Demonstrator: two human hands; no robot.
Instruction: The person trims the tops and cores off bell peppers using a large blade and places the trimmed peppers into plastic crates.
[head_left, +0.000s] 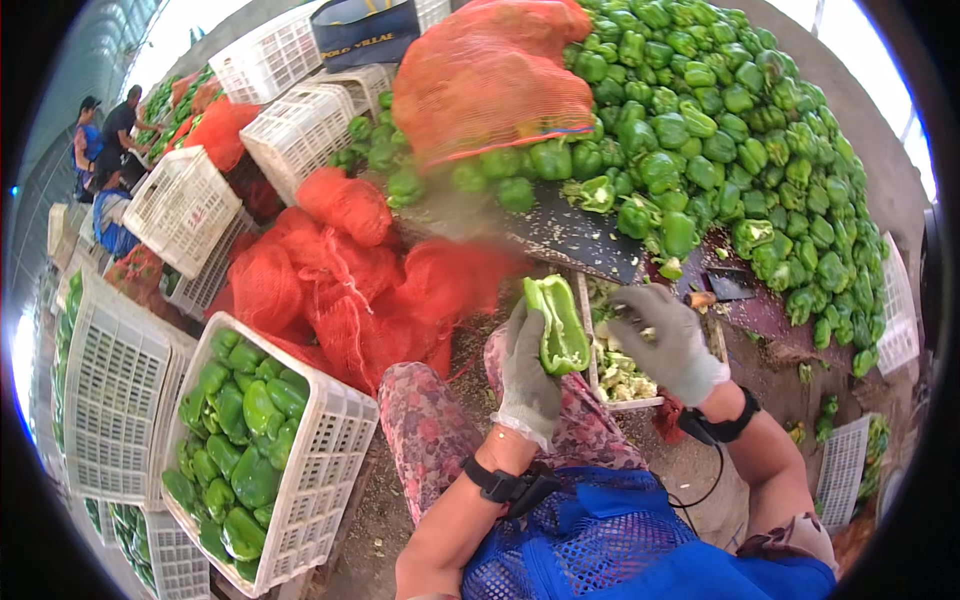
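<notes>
My left hand (529, 371), in a grey-green work glove, grips half of a green bell pepper (559, 326). The pepper's hollow inside faces to the right, with pale ribs and a few seeds showing. My right hand (664, 334), gloved the same way, is raised beside it, apart from the pepper. Its fingers are bent and slightly blurred, so whether anything sits between them is hidden. Below the right hand stands a white crate (630, 405) of pale pepper cores and seeds. To its right a wide-bladed knife (727, 285) with a wooden handle lies on a dark board.
A large heap of green bell peppers (720, 135) rises ahead, beside an orange-red mesh sack (487, 82). Red mesh sacks (322, 277) lie left of my knees. Near my left side stands a white plastic crate (337, 450) of halved peppers. Several people (112, 150) are at far left.
</notes>
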